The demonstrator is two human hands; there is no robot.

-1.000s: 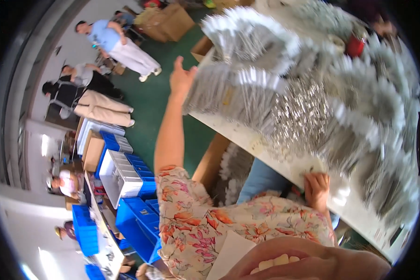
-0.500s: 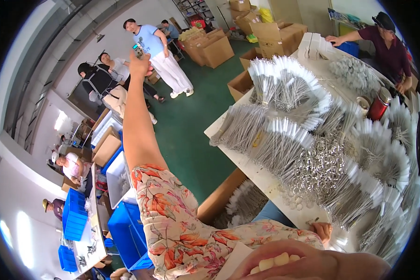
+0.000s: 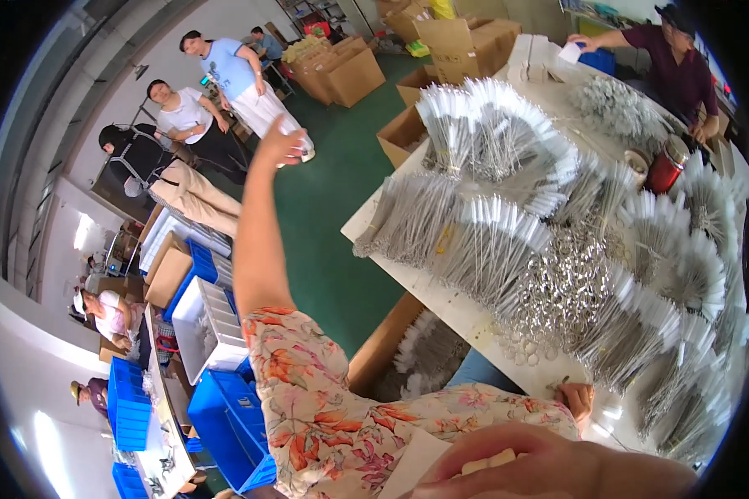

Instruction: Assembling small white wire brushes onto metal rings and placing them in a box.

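Note:
My left arm stretches out ahead, and my left hand [image 3: 279, 148] is raised in the air over the floor. Its fingers are apart and hold nothing. Low at the right, my right hand [image 3: 576, 401] rests at the near edge of the white table [image 3: 474, 320], fingers curled. A small thing shows by its fingertips, too small to name. Bundles of thin wire brushes [image 3: 495, 241] with white bristle tips lie on the table beyond that hand. Their shiny looped wire ends [image 3: 562, 287] are heaped near the middle.
A cardboard box [image 3: 387, 341] of brushes stands beside the table. Blue crates [image 3: 225, 424] and a white bin [image 3: 208, 324] are at left. A person [image 3: 674, 66] sits across the table near a red flask [image 3: 667, 165]. People [image 3: 233, 79] stand ahead, one holding a small device.
My left hand has swung down and to the right, its fingers now spread. The view has turned slightly, and the standing people show more fully. My right hand stays at the table edge.

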